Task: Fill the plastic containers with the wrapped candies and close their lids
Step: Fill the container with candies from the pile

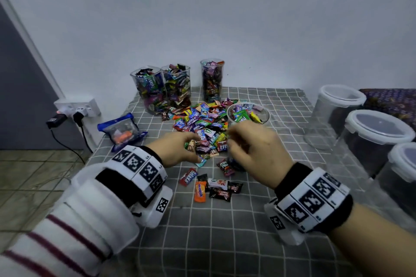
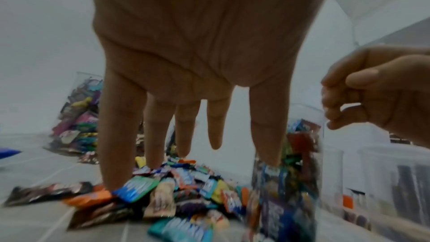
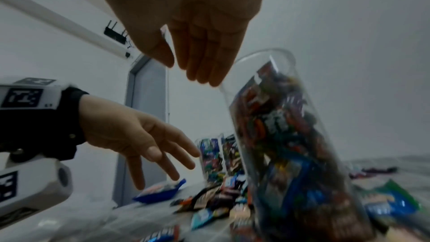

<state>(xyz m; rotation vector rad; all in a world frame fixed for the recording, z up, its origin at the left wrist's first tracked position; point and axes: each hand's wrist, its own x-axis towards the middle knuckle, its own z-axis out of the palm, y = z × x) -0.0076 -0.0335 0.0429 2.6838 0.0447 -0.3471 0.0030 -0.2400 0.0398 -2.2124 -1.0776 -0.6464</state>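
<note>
Candies (image 1: 202,126) crowd container (image 1: 247,117); right edge lined.

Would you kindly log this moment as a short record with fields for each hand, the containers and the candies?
Left hand: fingers straight, reaching down onto the loose pile of wrapped candies.
Right hand: beside the near clear plastic container; grip unclear.
Near container: open, partly filled.
Three clear candy-filled containers: at the wall, no lids on.
Lidded plastic tubs: far right.
Surface: grey checked cloth.
</note>
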